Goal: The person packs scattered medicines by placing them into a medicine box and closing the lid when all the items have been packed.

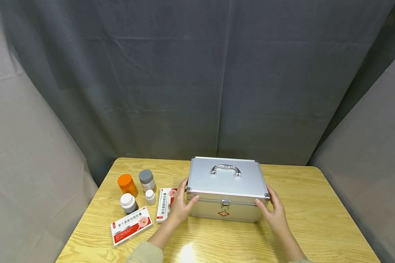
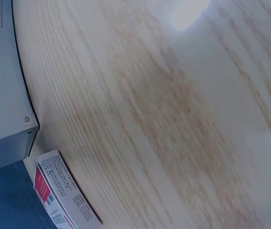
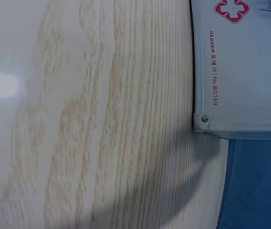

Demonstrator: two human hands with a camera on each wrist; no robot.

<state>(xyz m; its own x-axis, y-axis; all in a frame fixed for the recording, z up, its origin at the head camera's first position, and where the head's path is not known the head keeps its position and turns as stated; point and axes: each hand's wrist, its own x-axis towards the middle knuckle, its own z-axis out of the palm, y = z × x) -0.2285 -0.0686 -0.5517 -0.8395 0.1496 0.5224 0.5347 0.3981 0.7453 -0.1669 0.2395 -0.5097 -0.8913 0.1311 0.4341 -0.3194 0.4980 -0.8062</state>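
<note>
1. Metal case point(image 1: 228, 188), closed, red cross point(image 1: 223, 213) on its front, sits on the table point(image 1: 316, 204).
2. Left hand point(image 1: 180, 207) and right hand point(image 1: 275, 212) hold its opposite sides, fingers clamped around the front corners.
3. Left of it, four bottles point(image 1: 128, 185) stand and two boxes point(image 1: 131, 225) lie flat.

So the silver case point(image 1: 228, 179) has a red cross emblem point(image 1: 223, 213) on its front, and the right wrist view catches red print point(image 3: 214, 69) saying "GLosen 金隆兴 | No.B0169". The front-left box point(image 1: 132, 225) reads 复方氨酚烷胺胶囊, and the box by the case point(image 1: 164, 204) looks like it has the same. The left wrist view shows a QR code point(image 2: 58, 219) on a box, plus fine print point(image 2: 65, 186) too blurry to make out.
</note>
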